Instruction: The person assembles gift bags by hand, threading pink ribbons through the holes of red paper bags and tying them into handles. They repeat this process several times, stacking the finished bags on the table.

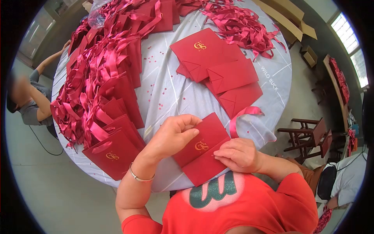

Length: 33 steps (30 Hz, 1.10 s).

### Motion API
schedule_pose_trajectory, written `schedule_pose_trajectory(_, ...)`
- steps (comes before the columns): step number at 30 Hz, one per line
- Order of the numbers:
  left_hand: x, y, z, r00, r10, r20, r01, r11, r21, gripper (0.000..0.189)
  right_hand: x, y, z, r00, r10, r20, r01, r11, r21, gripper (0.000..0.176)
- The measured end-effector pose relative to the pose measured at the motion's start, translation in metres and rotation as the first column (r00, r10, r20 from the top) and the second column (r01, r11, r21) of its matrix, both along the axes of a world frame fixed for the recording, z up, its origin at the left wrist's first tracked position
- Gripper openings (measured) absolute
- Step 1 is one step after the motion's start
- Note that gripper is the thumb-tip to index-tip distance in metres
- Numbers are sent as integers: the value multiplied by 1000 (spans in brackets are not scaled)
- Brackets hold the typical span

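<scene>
Seen from the person's seat, the round table (150,113) carries a big bank of ribboned red bags (113,156) from 8 to 12 o'clock. The ribbon pile (245,27) lies at 1 o'clock, and flat red bags (210,46) overlap at 2. The front bag (200,171), the one being worked on, lies flat at the near edge, around 6 o'clock, its gold logo (201,146) facing up between the hands.

The left hand (171,136) curls over the bag's 10 o'clock side, thumb near the bent fingers; whether it grips anything is unclear. The right hand (237,154) rests at the 3 o'clock side, thumb and forefinger drawn together; I cannot tell whether they pinch paper or something finer.

Good handling here probably means steadying the bag with light, level pressure and working at its edges with fingertips only, so the card doesn't crease across the logo. The loose ribbon (233,126) by the bag's 1 o'clock corner is best kept smooth and untwisted. Small red flecks (160,105) dot the cloth at the table's middle; they are best kept off the bag.
</scene>
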<state>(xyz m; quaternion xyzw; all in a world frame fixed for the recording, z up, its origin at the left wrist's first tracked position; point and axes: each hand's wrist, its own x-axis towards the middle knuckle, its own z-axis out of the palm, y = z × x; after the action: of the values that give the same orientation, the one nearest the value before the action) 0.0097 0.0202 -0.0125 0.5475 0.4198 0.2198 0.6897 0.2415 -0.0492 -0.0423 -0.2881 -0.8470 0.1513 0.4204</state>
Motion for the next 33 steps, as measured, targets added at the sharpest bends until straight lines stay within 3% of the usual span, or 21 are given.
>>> schedule_pose_trajectory(6, -4, 0, -5, 995, -92, 28, 93, 995, -32, 17, 1, 0, 2, 1000, 1, -30, -4, 996, -91, 24)
schedule_pose_trajectory(9, -4, 0, 4, 986, -149, -81, 151, 988, 27, 16, 2, 6, 10, 995, 14, -97, -33, 979, -200, 24)
schedule_pose_trajectory(11, -3, -1, 5, 988, -85, 131, 104, 983, -154, 18, 5, 10, 25, 991, 1, -131, -41, 954, -297, 24)
schedule_pose_trajectory(18, -3, -2, 5, 985, -61, 159, 88, 982, -169, 23, 4, 37, 35, 991, -96, -97, 76, 978, -195, 24)
schedule_pose_trajectory(33, -6, -1, 6, 992, 3, 126, 28, 969, -245, 28, -9, 47, 29, 999, -40, 13, 42, 985, -168, 17)
